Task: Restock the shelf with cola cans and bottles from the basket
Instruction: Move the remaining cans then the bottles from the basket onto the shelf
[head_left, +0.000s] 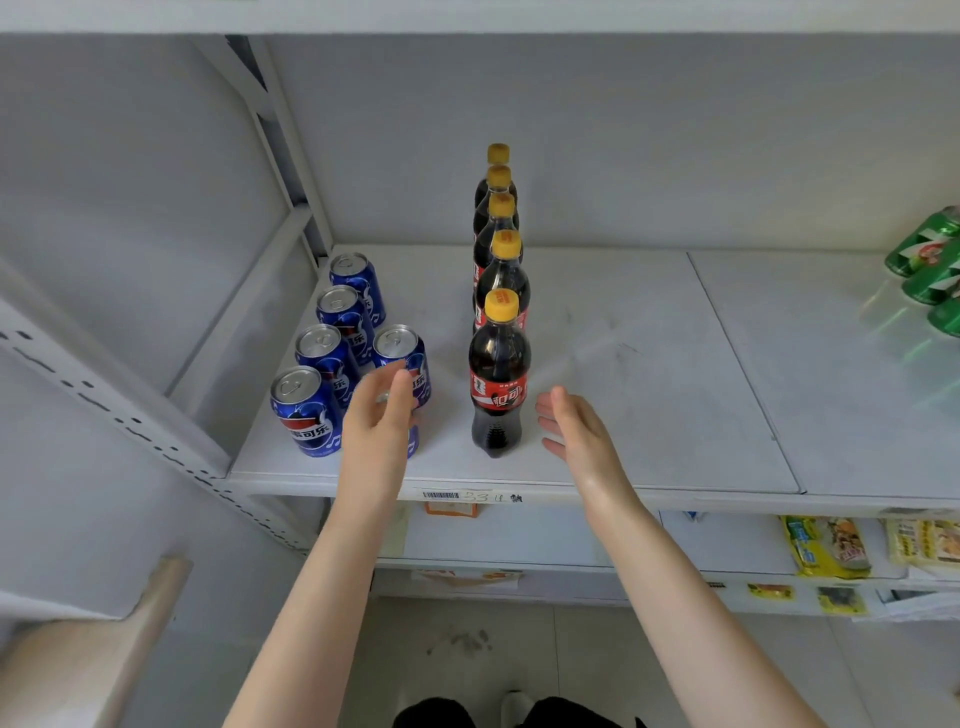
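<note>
Several blue cola cans (306, 410) stand in a column at the left of the white shelf (649, 415), and one more can (402, 358) starts a second column. My left hand (379, 421) is curled round another blue can (413, 444) at the front of that second column, hiding most of it. Several cola bottles with yellow caps stand in a row running front to back at mid-shelf. My right hand (569, 423) is open just right of the front bottle (498, 387), fingers straight and apart from it. The basket is out of view.
Green cans (924, 265) lie stacked at the far right of the shelf. A perforated shelf upright (104, 410) slants across the left. Snack packets (826, 545) sit on a lower shelf at the right. Bare shelf board lies between the bottles and the green cans.
</note>
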